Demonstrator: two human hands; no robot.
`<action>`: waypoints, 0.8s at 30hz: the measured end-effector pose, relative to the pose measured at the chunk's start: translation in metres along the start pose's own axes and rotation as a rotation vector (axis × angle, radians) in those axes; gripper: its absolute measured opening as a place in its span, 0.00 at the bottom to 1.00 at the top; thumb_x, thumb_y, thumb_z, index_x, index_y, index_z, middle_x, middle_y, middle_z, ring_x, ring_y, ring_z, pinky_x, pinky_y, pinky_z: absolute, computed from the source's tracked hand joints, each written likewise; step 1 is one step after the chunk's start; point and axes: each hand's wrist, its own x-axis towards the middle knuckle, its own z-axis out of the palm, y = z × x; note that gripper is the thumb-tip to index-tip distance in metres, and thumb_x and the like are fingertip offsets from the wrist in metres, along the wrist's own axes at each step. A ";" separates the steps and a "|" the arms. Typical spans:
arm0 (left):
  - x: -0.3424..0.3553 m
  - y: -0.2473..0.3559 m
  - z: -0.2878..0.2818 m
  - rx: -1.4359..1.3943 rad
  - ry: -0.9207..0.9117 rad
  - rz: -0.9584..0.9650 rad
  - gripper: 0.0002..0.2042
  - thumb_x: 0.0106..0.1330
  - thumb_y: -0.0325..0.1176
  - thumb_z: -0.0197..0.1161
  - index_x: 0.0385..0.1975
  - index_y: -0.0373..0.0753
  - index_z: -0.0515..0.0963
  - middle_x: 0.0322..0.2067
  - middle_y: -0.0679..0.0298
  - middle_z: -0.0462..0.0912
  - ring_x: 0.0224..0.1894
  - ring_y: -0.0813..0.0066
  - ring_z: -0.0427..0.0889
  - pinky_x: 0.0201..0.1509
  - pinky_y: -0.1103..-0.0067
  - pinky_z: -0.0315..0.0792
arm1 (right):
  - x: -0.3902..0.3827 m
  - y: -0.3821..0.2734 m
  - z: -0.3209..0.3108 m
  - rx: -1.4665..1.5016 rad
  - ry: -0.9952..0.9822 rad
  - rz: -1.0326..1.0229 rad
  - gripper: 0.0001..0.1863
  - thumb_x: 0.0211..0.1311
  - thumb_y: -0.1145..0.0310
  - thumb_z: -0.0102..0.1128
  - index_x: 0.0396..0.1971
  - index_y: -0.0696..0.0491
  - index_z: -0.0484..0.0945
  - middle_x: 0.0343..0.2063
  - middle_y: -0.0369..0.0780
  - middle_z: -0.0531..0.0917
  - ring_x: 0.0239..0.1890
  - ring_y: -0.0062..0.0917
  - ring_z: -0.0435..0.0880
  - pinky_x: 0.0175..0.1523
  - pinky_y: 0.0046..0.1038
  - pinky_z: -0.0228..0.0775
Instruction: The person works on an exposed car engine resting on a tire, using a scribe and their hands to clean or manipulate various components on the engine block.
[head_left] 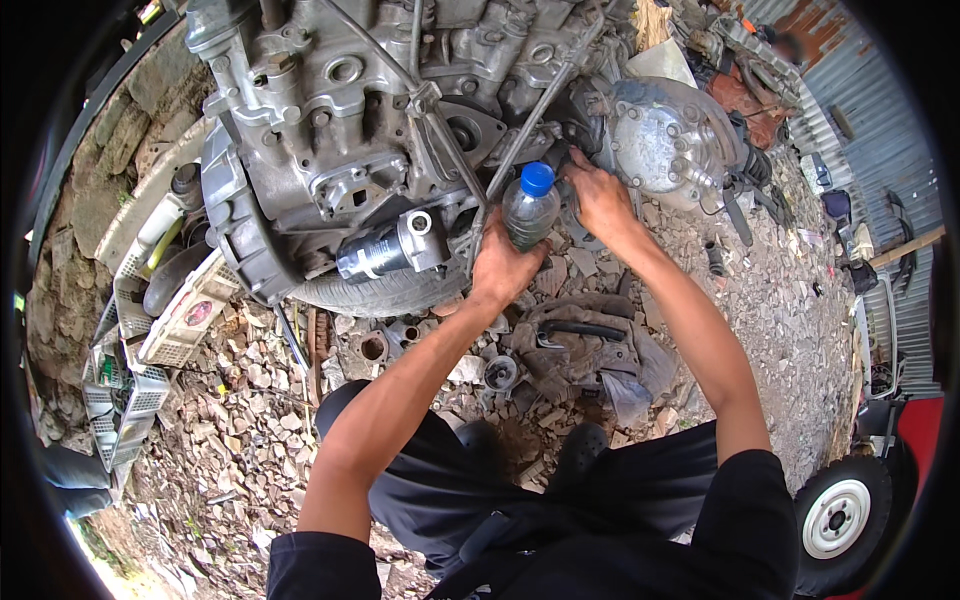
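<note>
My left hand (508,262) is wrapped round a clear plastic bottle (528,212) with a blue cap (537,179). The bottle is upright, close in front of a large grey metal engine (290,150). Just right of the bottle, my right hand (600,203) reaches to the engine's side, its fingers curled at a dark part (560,152). What those fingertips grip is hidden. A black cylindrical filter (375,258) on a metal housing sits left of my left hand. A round bolted metal cover (655,140) lies beyond my right hand.
A tyre (390,292) lies under the engine. Dirty cloth (575,345) and small metal parts (500,374) lie on the gravel before my feet. Plastic crates (130,390) stand at the left. Metal rods (545,95) cross the engine. A wheel (838,520) stands at lower right.
</note>
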 end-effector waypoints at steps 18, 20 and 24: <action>-0.004 0.006 0.000 -0.037 -0.023 0.044 0.40 0.52 0.40 0.73 0.64 0.34 0.60 0.55 0.42 0.77 0.58 0.46 0.77 0.63 0.64 0.70 | -0.004 -0.003 -0.006 0.204 0.059 0.082 0.22 0.49 0.86 0.57 0.46 0.56 0.80 0.61 0.51 0.74 0.51 0.49 0.82 0.53 0.42 0.79; 0.000 0.003 -0.004 -0.052 -0.021 0.047 0.40 0.52 0.40 0.73 0.63 0.34 0.60 0.55 0.42 0.77 0.58 0.46 0.77 0.63 0.64 0.70 | -0.003 -0.006 -0.001 0.114 -0.044 0.106 0.22 0.47 0.87 0.57 0.45 0.57 0.79 0.62 0.50 0.73 0.51 0.48 0.82 0.54 0.42 0.78; -0.004 0.005 -0.001 -0.023 -0.002 0.025 0.40 0.52 0.40 0.73 0.63 0.33 0.60 0.55 0.43 0.76 0.59 0.46 0.76 0.64 0.64 0.69 | -0.008 -0.004 -0.006 0.237 0.097 0.035 0.22 0.45 0.87 0.58 0.44 0.59 0.78 0.62 0.50 0.74 0.52 0.48 0.81 0.55 0.40 0.79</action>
